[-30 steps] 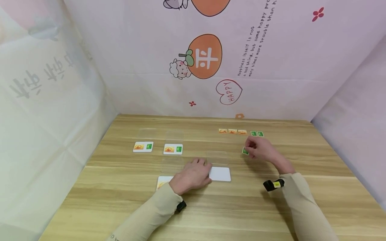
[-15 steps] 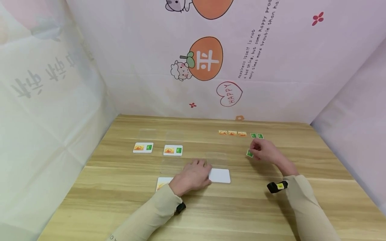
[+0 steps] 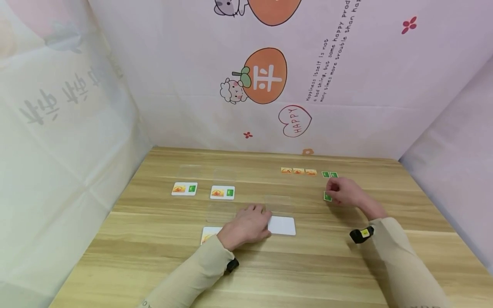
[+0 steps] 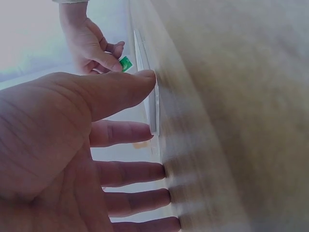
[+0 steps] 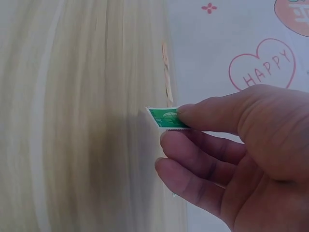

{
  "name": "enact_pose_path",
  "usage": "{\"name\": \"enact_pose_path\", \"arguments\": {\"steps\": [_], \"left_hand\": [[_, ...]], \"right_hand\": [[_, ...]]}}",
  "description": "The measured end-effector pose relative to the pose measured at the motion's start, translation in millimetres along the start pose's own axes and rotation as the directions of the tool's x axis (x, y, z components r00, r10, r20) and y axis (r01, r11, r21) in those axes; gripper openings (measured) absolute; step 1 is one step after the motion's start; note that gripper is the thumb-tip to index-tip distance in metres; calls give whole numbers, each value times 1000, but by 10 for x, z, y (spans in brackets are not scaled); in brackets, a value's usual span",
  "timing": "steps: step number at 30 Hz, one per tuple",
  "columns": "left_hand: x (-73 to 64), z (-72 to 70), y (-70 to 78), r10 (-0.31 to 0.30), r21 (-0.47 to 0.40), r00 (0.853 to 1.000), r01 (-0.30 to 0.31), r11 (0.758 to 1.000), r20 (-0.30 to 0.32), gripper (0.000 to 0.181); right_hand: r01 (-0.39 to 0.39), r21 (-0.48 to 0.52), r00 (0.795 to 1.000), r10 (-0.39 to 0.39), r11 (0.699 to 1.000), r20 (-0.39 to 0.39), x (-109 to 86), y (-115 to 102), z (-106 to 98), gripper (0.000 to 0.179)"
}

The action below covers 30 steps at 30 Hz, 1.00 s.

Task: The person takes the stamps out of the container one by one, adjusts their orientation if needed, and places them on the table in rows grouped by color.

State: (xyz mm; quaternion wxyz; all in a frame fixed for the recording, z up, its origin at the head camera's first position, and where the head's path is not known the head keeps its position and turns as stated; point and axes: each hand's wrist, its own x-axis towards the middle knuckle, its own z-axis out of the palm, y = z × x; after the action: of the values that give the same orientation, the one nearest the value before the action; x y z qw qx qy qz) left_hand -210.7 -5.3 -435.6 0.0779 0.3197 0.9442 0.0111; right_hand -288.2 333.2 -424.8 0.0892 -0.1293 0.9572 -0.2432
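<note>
My right hand (image 3: 346,193) pinches a small green postage stamp (image 5: 166,117) between thumb and fingers, raised over the table. In the right wrist view its toothed edge shows, and the thumb covers one end. My left hand (image 3: 248,224) rests on the table with fingers spread and fairly straight. Its thumb and index fingertips touch the left edge of a blank white card (image 3: 282,226). In the left wrist view that card (image 4: 153,106) appears edge-on, lying flat. A clear plastic sleeve (image 3: 278,204) lies just behind the card.
Two green stamps (image 3: 330,174) and a row of orange stamps (image 3: 298,171) lie at the back right. Two white cards (image 3: 184,189), each bearing an orange and a green stamp, lie on the left. Another card (image 3: 208,233) is partly hidden by my left arm. More clear sleeves (image 3: 221,212) lie nearby.
My right hand has moved to the right with the green stamp, and the stamp has turned slightly in its fingers. The left hand has stayed by the blank card.
</note>
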Motion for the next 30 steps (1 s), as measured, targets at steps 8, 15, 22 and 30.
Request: {"name": "enact_pose_path", "arguments": {"steps": [8, 15, 22, 30], "left_hand": [[-1, -16, 4, -9, -4, 1000, 9, 1000, 4, 46], [-12, -24, 10, -2, -11, 1000, 2, 1000, 8, 44], [-16, -25, 28, 1, -1, 1000, -1, 1000, 6, 44], [2, -17, 21, -10, 14, 1000, 10, 1000, 5, 47]], "right_hand": [[1, 0, 1000, -1, 1000, 29, 25, 40, -57, 6], [-18, -40, 999, 20, 999, 45, 64, 127, -96, 9], [15, -118, 1000, -12, 993, 27, 77, 188, -162, 9], [3, -94, 998, 3, 996, 63, 125, 229, -269, 8]]}}
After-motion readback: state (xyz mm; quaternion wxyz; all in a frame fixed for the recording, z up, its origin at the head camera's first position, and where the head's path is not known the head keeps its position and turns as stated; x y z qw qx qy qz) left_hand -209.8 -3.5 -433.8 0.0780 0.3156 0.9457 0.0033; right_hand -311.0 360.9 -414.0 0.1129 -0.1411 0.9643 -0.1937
